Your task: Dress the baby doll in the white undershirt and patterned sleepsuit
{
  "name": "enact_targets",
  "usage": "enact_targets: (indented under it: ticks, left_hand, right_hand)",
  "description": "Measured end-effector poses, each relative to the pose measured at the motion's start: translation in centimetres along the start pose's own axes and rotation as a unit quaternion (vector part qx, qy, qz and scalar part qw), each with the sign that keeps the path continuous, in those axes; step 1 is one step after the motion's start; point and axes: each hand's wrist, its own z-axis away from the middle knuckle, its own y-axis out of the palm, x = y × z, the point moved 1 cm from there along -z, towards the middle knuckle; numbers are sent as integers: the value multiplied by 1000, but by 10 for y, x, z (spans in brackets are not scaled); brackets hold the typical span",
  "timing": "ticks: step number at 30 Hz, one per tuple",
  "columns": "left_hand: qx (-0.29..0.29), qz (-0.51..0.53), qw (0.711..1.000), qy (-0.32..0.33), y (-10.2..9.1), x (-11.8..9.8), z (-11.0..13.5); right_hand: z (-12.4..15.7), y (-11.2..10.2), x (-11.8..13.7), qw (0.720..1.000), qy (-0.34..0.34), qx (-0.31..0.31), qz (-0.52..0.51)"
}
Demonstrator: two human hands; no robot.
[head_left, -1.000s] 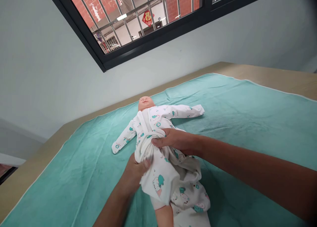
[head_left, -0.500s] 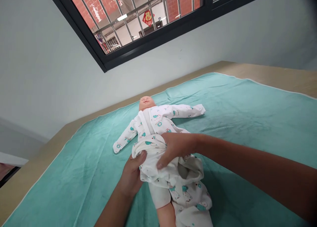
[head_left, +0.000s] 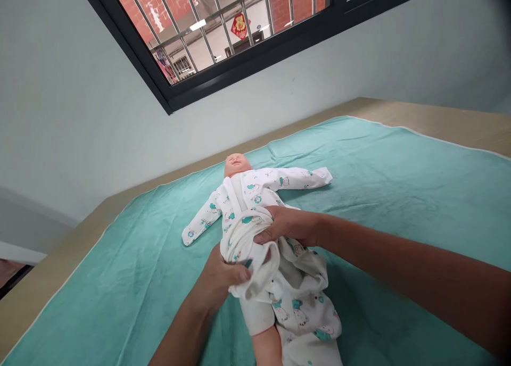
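Observation:
A baby doll (head_left: 236,165) lies on its back, its head toward the wall and its arms spread in long sleeves. It wears a white printed baby outfit (head_left: 255,200) with teal and red figures. Below the waist the cloth is bunched up in folds. My left hand (head_left: 217,278) grips the bunched fabric at the doll's left-hand side in view, thumb on top. On the other side, my right hand (head_left: 285,225) pinches the same folds near the waist. One bare doll leg (head_left: 267,347) shows below a white inner layer; printed cloth covers the other leg.
Under the doll spreads a teal sheet (head_left: 399,196) with a white edge, over a tan surface (head_left: 451,116). Behind it rises a pale wall (head_left: 131,137) with a dark-framed barred window (head_left: 255,52).
My left hand has turned and shifted slightly right, folding the cloth inward. My right hand has moved slightly up, and the fabric between the hands is more gathered.

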Motion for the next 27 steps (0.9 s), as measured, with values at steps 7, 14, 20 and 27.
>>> enact_targets:
  ticks: [7,14,20,27]
  left_hand:
    - [-21,-136,990,17,20,-20,2]
    - [-230,-242,938,90,46,-20,12]
    - [-279,-268,920,55,54,-17,33]
    - [-315,-125,939,49,60,-18,59]
  right_hand:
    - [-3,11,7,977,-34,-73,198]
    - [-3,41,7,951,-114,-162,237]
    - [4,36,21,949,-44,39,310]
    - [7,40,24,915,4,52,401]
